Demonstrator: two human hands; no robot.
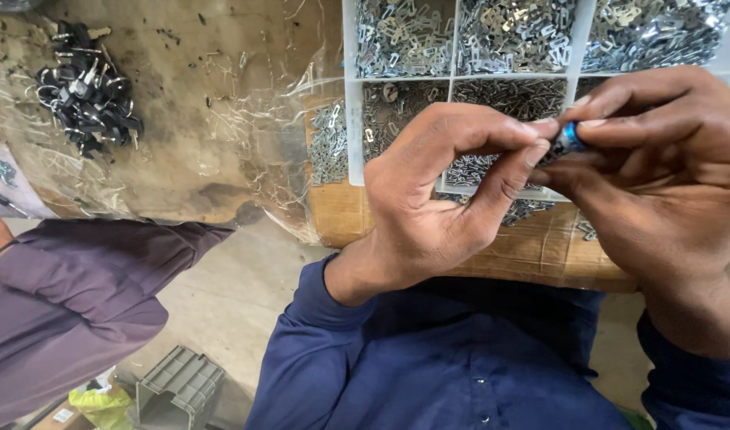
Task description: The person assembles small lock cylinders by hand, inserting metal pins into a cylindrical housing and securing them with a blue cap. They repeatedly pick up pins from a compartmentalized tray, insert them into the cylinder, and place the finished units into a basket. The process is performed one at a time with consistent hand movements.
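My left hand [437,199] and my right hand [659,175] meet in front of my chest, fingertips pinched together on a small blue and silver part [568,140]. Most of the part is hidden by my fingers. Behind my hands lies a white divided tray [351,87] whose compartments are heaped with several small flat silver metal pieces. I wear a dark blue shirt.
The tray rests on a brown cardboard surface [540,247]. More silver pieces [327,143] lie loose left of the tray on crumpled clear plastic. A pile of black and silver parts [86,91] sits far left. A person's purple sleeve [70,295] is at lower left, a grey crate [178,390] below.
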